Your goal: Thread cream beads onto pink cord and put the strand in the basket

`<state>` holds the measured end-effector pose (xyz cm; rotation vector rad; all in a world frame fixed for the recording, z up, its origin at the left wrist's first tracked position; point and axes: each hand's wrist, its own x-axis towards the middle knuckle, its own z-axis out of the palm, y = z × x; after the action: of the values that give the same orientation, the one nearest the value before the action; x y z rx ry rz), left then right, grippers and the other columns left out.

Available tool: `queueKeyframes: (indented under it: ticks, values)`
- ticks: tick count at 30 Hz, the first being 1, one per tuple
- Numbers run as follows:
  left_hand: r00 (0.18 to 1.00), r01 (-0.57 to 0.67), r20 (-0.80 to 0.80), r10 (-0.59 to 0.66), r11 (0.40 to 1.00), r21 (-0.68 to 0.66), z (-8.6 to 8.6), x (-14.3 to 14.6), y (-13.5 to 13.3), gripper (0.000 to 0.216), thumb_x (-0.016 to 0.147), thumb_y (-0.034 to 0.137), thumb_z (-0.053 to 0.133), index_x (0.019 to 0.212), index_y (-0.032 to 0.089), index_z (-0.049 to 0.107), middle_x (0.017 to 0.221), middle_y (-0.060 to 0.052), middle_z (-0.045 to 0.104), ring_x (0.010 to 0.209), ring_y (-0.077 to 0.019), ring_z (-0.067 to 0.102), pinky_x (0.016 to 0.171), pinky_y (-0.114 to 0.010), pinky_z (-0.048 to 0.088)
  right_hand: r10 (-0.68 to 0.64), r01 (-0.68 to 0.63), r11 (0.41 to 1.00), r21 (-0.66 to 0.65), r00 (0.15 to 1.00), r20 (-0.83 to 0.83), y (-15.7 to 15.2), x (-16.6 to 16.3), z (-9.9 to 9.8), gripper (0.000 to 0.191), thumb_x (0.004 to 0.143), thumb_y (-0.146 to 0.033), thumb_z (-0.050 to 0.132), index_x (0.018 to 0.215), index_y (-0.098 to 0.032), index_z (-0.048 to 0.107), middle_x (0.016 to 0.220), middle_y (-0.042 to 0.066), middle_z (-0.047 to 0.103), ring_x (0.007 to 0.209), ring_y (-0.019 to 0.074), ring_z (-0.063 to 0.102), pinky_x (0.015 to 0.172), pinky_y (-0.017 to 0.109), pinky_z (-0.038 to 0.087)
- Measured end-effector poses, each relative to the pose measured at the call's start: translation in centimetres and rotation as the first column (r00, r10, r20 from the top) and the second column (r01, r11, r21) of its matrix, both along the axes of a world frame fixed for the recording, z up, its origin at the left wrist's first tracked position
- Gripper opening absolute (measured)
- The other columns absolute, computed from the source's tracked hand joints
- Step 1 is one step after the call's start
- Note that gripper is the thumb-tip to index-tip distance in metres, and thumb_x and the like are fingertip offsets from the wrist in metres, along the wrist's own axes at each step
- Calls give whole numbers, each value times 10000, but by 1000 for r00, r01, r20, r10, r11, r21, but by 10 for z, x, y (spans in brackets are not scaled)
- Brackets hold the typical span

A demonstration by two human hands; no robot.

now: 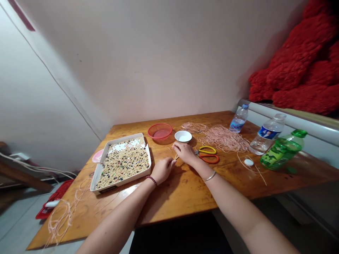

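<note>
Over the middle of the wooden table, my left hand [163, 169] is closed, its thumb and fingertips pinched on one end of a short pinkish cord [176, 157]. Close beside it, my right hand [184, 152] pinches the same cord; much of it is hidden by the fingers. A white tray [94, 176] of small beads [124, 162], mostly cream with some black and a few coloured, lies left of my hands. Just beyond my right hand stands a small white bowl [183, 136]. Scissors [209, 154] with yellow and orange handles lie to its right.
A red basket [160, 132] sits at the back. A heap of pink cord [225, 137] lies right of the bowl, near three bottles [268, 134] and a white cap [248, 162]. Loose cords [62, 215] hang over the table's left edge. Red fluffy material [299, 67] is piled at right.
</note>
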<state>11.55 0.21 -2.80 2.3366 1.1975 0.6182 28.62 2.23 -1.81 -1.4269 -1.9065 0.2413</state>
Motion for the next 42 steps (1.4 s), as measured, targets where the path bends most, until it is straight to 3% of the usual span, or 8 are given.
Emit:
queueKeyframes:
  ticks: [3,9,13,16,19,23,36,42]
  values:
    - [1000,9,-22,-9,1000,-3,-1,-1,2,382,941,417,384,702,168,547,636,-34,598,566,-150,503,546,-246,284,-31,30,999,12,993,117,1,1,0,280,944,-365,382,921,-243,632,814,38,693,722,181,600,585,255,278]
    - [998,8,-68,-7,1000,10,4,-1,3,420,959,415,332,704,167,556,638,-41,604,569,-151,517,546,-246,299,-64,61,998,22,989,134,1,-1,0,279,944,-355,386,946,-251,645,831,40,704,734,181,612,593,247,292]
    - [992,-36,-117,40,999,32,3,-1,-1,399,961,412,330,726,180,554,681,-56,630,605,-166,556,556,-241,307,-48,47,998,28,998,29,1,-2,-4,283,931,-370,395,915,-240,646,752,32,680,667,173,589,585,243,305]
    - [984,-83,-150,90,995,55,2,-1,-4,344,949,420,361,788,195,565,718,-65,650,644,-188,595,568,-244,314,14,-11,1000,19,985,-171,5,-3,-8,276,906,-367,420,817,-210,629,680,23,639,618,152,558,572,233,329]
    - [972,-121,-192,137,989,90,1,-1,-6,311,921,479,412,893,212,567,745,-61,665,655,-202,615,566,-245,316,107,-147,988,-56,887,-448,10,-6,-11,275,862,-397,467,730,-190,593,576,-6,571,523,119,506,521,215,345]
    - [955,-117,-256,149,984,136,1,-1,-8,395,873,570,460,1051,227,540,736,-45,671,649,-213,630,544,-242,318,74,-294,940,-174,672,-737,14,-8,-11,333,769,-513,552,715,-186,575,502,-49,499,377,76,401,391,193,291]
    - [950,-115,-278,144,986,120,-1,0,-8,331,914,485,413,936,250,645,779,-47,688,734,-218,649,591,-264,376,-42,-310,927,-212,475,-879,10,-5,0,342,670,-499,650,682,-175,543,604,-19,560,462,73,480,445,198,384]
    - [977,-181,-76,201,961,210,2,-1,-10,344,967,447,320,984,221,578,933,-41,651,821,-171,625,696,-262,420,-36,-369,910,-187,381,-924,9,-3,1,300,717,-404,618,607,-192,437,460,-77,379,392,45,277,438,194,308]
